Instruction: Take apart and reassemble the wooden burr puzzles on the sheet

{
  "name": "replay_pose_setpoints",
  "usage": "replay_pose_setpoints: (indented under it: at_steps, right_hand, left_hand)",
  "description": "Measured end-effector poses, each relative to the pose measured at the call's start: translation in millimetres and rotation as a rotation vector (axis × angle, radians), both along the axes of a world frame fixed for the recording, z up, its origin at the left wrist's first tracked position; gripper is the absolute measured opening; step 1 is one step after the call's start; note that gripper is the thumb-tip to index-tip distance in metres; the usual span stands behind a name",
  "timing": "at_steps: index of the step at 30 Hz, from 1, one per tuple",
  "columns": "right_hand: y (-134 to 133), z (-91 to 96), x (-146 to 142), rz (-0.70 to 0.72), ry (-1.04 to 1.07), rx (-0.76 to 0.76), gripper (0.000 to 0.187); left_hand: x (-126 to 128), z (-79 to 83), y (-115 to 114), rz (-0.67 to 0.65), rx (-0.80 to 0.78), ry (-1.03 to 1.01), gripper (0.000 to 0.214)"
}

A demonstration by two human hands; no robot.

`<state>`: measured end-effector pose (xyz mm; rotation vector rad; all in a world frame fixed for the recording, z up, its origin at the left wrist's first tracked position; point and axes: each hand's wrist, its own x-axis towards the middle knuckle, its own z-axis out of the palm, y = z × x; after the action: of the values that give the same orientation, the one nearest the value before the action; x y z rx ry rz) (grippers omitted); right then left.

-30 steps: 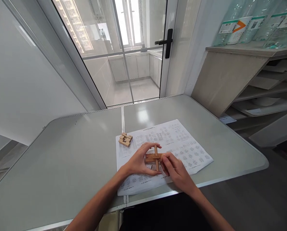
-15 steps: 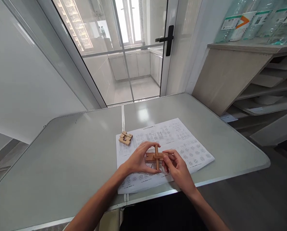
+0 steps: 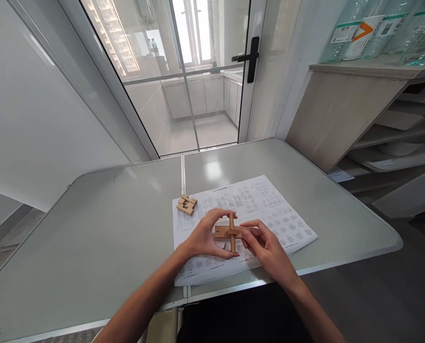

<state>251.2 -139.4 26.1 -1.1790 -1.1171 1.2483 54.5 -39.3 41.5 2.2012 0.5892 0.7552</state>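
Observation:
Between my hands is a wooden puzzle (image 3: 222, 232), a flat brown board crossed by a round wooden rod (image 3: 232, 244). My left hand (image 3: 207, 234) grips the rod end to end, thumb at its near end and a fingertip at its far end. The fingers of my right hand (image 3: 264, 243) pinch the right end of the board, covering that end. Both are held over a printed paper sheet (image 3: 291, 224) covered in small line drawings. A second puzzle of interlocking light wood blocks (image 3: 186, 205) rests on the sheet's upper left corner.
The grey table (image 3: 126, 228) has a seam left of the sheet and a metal-edged front. Beyond it stands a glass door with a black handle (image 3: 251, 59). At right, a wooden shelf (image 3: 348, 95) carries several clear plastic bottles (image 3: 372, 35).
The board looks tilted slightly differently around the rod. Both hands keep their grips, and the camera view has shifted a little.

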Motion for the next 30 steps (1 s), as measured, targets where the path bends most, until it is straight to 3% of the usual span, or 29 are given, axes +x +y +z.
replay_pose_setpoints:
  at_steps: [10, 23, 28, 30]
  right_hand:
    - [-3.5, 0.5, -9.1, -0.028, 0.201, -0.028, 0.039]
    - [-6.7, 2.0, -10.3, -0.099, 0.213, -0.048, 0.042]
    - [-7.0, 1.5, -13.1, -0.017, 0.223, -0.050, 0.040]
    - [-7.5, 3.9, -15.1, -0.057, 0.130, -0.026, 0.039]
  left_hand:
    - [4.1, -1.4, -7.6, 0.014, 0.017, -0.075, 0.095]
    - [9.7, -2.8, -11.1, 0.034, 0.030, -0.131, 0.090]
    - [11.3, -2.0, -13.5, 0.023, -0.091, -0.207, 0.089]
    - [11.0, -1.8, -13.5, 0.020, -0.134, -0.222, 0.091]
